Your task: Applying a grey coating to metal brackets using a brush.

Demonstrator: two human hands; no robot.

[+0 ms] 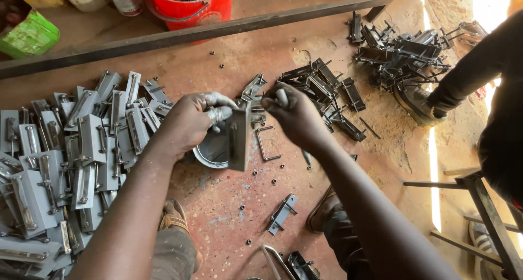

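Left hand [188,122], smeared with grey paint, clenched in a firm grip on a flat grey-painted steel latch plate [238,138], held upright on edge just above a small round metal tin of grey paint [212,149] that sits on the floor. Right hand [294,114] closed round a slim handle, likely a brush, its tip at the top edge of the plate; bristles cannot be made out. To the left, a large heap of grey painted latch plates [60,160], overlapping, matt and smooth, each with a bolt rod down the face: judged the finished share. Ahead and to the right, a smaller pile of dark bare-steel latches [327,92] and a tangled further heap of dark metal parts [406,51], rough and unpainted: judged the share left, and the lesser of the two. Dusty reddish concrete floor [229,214] scattered with small nuts; one loose grey latch [283,212] lies near the knees. Red plastic bucket [188,5] behind a long dark steel bar [190,32]. Another person's dark sleeve [479,62] reaches in at the right edge.
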